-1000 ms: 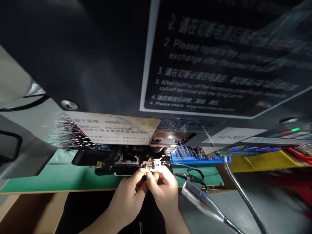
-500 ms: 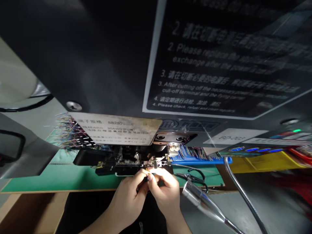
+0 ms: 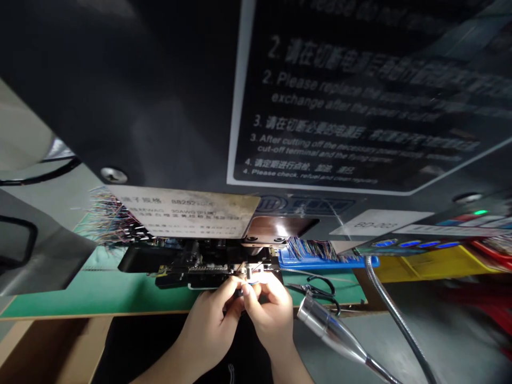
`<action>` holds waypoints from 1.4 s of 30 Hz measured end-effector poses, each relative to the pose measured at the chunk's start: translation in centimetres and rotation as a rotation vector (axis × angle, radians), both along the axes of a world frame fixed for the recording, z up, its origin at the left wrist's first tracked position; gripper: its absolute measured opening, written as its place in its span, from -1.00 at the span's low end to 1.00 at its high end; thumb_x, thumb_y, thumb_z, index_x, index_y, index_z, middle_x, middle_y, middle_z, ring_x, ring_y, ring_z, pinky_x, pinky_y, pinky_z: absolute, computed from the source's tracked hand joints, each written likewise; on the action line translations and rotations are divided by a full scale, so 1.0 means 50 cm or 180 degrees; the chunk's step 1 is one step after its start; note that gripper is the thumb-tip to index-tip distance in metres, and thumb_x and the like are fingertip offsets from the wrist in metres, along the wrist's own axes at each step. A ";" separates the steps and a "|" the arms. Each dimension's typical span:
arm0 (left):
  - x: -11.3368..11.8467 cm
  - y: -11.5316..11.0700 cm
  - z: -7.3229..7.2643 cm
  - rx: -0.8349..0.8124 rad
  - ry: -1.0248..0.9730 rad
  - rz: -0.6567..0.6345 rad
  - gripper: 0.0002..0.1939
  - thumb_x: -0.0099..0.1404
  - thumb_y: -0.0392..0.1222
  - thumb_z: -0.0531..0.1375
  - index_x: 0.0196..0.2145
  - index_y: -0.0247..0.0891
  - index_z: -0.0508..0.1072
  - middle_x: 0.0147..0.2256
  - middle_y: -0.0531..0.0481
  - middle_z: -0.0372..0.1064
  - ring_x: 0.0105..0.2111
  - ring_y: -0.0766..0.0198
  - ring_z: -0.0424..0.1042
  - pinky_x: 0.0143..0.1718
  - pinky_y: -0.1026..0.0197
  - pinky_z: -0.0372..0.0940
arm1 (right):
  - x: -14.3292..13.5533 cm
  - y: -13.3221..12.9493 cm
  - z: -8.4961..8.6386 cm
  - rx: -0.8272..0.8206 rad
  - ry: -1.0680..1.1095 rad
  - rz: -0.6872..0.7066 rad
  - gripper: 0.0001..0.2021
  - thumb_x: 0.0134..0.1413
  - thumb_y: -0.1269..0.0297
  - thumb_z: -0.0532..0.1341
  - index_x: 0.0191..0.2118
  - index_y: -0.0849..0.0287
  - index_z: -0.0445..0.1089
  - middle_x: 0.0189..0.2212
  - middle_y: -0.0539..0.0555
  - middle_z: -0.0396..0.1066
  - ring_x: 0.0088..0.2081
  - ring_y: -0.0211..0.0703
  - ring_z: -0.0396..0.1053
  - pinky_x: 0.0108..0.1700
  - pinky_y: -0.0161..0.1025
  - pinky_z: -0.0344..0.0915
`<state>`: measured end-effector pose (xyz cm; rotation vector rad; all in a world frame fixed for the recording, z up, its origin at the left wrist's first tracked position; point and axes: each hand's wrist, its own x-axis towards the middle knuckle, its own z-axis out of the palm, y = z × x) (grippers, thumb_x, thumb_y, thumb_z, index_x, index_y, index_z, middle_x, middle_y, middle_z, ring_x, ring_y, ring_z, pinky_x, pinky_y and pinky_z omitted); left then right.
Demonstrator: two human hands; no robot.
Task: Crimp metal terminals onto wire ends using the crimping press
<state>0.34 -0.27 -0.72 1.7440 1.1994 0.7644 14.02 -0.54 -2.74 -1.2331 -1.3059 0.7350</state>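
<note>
My left hand (image 3: 218,316) and my right hand (image 3: 270,312) are side by side, fingertips almost touching, at the front of a crimping press (image 3: 256,261). Both are closed in a pinch under bright lamp light. Thin wires show at the fingertips, though their ends are lost in glare and behind the fingers. Just past the fingertips is the press's small metal tooling (image 3: 250,273). Above it, the ram (image 3: 266,242) with two screws sits low in its opening.
The dark machine housing (image 3: 120,106) hangs close overhead. Scissors (image 3: 316,290) lie on the green mat (image 3: 132,296), right of my hands, near a lamp head (image 3: 328,322). Wire bundles stand left (image 3: 112,218) and in a blue tray (image 3: 332,261). A yellow bin (image 3: 428,266) is farther right.
The ram has come down in its opening, baring a coppery plate above it. My hands stay pinched almost in place; the orange wire piece seen earlier at the fingertips no longer shows clearly.
</note>
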 end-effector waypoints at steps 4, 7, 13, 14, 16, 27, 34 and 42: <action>0.000 0.000 -0.006 0.0035 0.0017 -0.0019 -0.73 0.35 -0.37 0.05 -0.08 -0.13 0.44 -0.15 -0.02 0.56 -0.14 0.15 0.55 -0.22 0.28 0.38 | 0.003 0.001 0.007 0.0038 -0.0116 0.0072 -0.90 0.14 0.31 0.23 -0.30 0.19 0.48 -0.68 -0.14 0.10 -0.66 -0.31 0.08 -0.60 -0.33 0.16; -0.001 0.000 -0.009 0.0044 0.0059 -0.0024 -0.70 0.37 -0.34 0.05 -0.02 -0.12 0.43 -0.13 -0.03 0.56 -0.09 0.13 0.53 -0.20 0.28 0.39 | 0.006 0.003 0.014 0.0164 -0.0286 0.0138 -0.90 0.12 0.39 0.22 -0.28 0.18 0.51 -0.66 -0.09 0.24 -0.65 -0.28 0.17 -0.57 -0.31 0.25; -0.001 0.002 -0.005 -0.0011 0.0144 -0.0075 -0.69 0.36 -0.37 0.04 -0.04 -0.12 0.43 -0.16 -0.01 0.56 -0.18 0.15 0.55 -0.22 0.27 0.37 | 0.002 0.003 0.018 0.0440 -0.0293 -0.0032 -0.87 0.10 0.41 0.23 -0.32 0.15 0.56 -0.46 0.06 0.54 -0.47 -0.15 0.46 -0.38 -0.25 0.43; -0.001 0.002 -0.005 0.0004 0.0165 -0.0076 -0.70 0.36 -0.38 0.04 -0.05 -0.13 0.44 -0.18 -0.01 0.57 -0.20 0.15 0.55 -0.24 0.27 0.37 | 0.002 0.002 0.018 0.0410 -0.0308 -0.0016 -0.87 0.10 0.41 0.24 -0.31 0.15 0.56 -0.49 0.04 0.52 -0.51 -0.18 0.43 -0.41 -0.26 0.42; 0.000 0.000 -0.005 0.0041 0.0186 -0.0077 -0.71 0.35 -0.39 0.04 -0.08 -0.14 0.44 -0.21 -0.01 0.57 -0.23 0.15 0.55 -0.26 0.27 0.35 | 0.003 0.002 0.017 0.0325 -0.0321 0.0032 -0.88 0.11 0.39 0.23 -0.31 0.16 0.55 -0.56 0.00 0.45 -0.59 -0.22 0.34 -0.49 -0.29 0.36; 0.003 0.000 0.005 -0.0006 0.0189 -0.0011 -0.73 0.35 -0.38 0.04 -0.09 -0.15 0.42 -0.18 -0.01 0.56 -0.25 0.16 0.54 -0.29 0.27 0.33 | 0.001 0.009 0.009 0.0284 -0.0132 0.0067 -0.89 0.13 0.40 0.23 -0.30 0.19 0.54 -0.65 -0.09 0.24 -0.61 -0.28 0.18 -0.50 -0.30 0.25; -0.001 0.002 0.001 -0.0028 0.0118 -0.0033 -0.75 0.34 -0.40 0.05 -0.17 -0.13 0.44 -0.25 0.04 0.56 -0.30 0.20 0.53 -0.33 0.31 0.30 | -0.001 0.002 0.002 0.0058 0.0016 0.0046 -0.95 0.10 0.39 0.25 -0.34 0.17 0.47 -0.69 -0.16 0.08 -0.66 -0.33 0.06 -0.57 -0.35 0.15; -0.002 0.002 -0.009 0.0012 0.0130 -0.0114 -0.73 0.34 -0.41 0.05 -0.12 -0.13 0.43 -0.44 0.09 0.47 -0.38 0.24 0.49 -0.35 0.33 0.26 | 0.003 0.002 0.011 -0.0075 0.0032 0.0225 -0.91 0.10 0.37 0.21 -0.35 0.19 0.47 -0.67 -0.13 0.10 -0.65 -0.32 0.07 -0.56 -0.33 0.20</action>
